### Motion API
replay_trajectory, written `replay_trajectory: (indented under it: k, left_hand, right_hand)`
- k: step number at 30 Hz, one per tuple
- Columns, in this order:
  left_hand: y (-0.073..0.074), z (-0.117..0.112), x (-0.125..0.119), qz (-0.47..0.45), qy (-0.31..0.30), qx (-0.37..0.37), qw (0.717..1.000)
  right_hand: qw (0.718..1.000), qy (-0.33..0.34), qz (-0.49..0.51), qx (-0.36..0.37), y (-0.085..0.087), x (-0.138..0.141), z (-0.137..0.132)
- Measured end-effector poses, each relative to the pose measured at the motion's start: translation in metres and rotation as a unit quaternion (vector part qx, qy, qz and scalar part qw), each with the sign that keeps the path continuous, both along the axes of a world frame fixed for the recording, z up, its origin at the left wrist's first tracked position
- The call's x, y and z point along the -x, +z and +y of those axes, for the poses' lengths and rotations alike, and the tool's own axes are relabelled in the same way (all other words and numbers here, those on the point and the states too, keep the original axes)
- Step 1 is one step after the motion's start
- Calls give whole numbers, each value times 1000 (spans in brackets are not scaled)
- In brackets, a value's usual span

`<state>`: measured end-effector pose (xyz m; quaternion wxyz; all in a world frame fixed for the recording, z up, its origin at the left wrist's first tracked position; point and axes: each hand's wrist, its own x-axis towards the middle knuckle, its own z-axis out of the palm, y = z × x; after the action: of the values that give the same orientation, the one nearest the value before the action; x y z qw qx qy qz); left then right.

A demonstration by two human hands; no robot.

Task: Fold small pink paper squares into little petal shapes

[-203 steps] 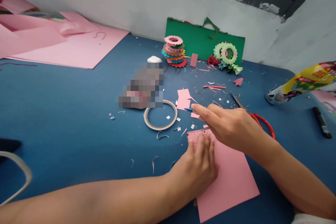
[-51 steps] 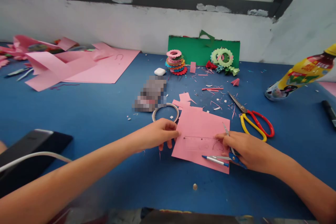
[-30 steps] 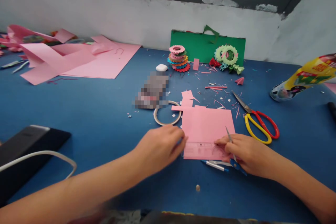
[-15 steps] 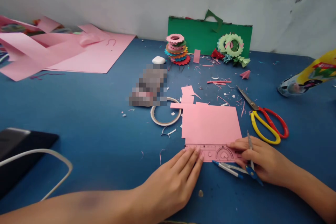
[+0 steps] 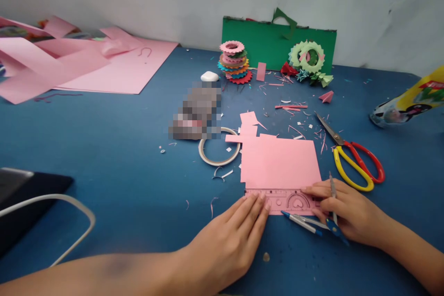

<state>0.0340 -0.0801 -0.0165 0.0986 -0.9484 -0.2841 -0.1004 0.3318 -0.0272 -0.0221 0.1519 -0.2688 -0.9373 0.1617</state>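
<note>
Clear ruler (image 5: pixel 277 209) lying along the near edge of a pink sheet (image 5: pixel 279 162) on the blue table (image 5: pixel 121 171); most of the sheet spreads beyond the ruler. Left hand (image 5: pixel 232 243): grip flat, closed on nothing, fingers straight and side by side, tips resting on the ruler's left part. Right hand (image 5: pixel 350 208): grip curled, compass (image 5: pixel 333 227) held among the fingers, fingertips at the ruler's right end. Pen (image 5: pixel 301 223) slants just on the ruler's near side, by a compass leg. Scissors (image 5: pixel 342 142) beyond the ruler, to its right. Tape roll (image 5: pixel 219 163) beyond it, to its left.
</note>
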Motion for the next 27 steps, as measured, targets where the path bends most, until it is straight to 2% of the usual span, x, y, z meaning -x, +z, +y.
replay_trajectory:
  k: [10, 13, 15, 19, 23, 27]
  left_hand:
    - [1, 1, 0, -5, -7, 1, 1000]
    - [5, 7, 1, -22, -30, 37, 999]
    - [9, 14, 3, -54, -24, 78, 995]
    - [13, 27, 7, -116, 68, 117, 984]
    - [12, 35, 11, -108, 170, 181, 963]
    - [16, 43, 11, -61, 167, 225, 958]
  right_hand:
    - [1000, -4, 3, 25, 1, 0, 1]
    - [998, -32, 0, 52, 4, 0, 2]
    - [996, -55, 2, 65, 7, 1, 3]
    - [997, -67, 5, 41, 10, 3, 3]
    - [995, -101, 15, -9, 8, 4, 2]
    - [985, -163, 48, 0, 8, 3, 1]
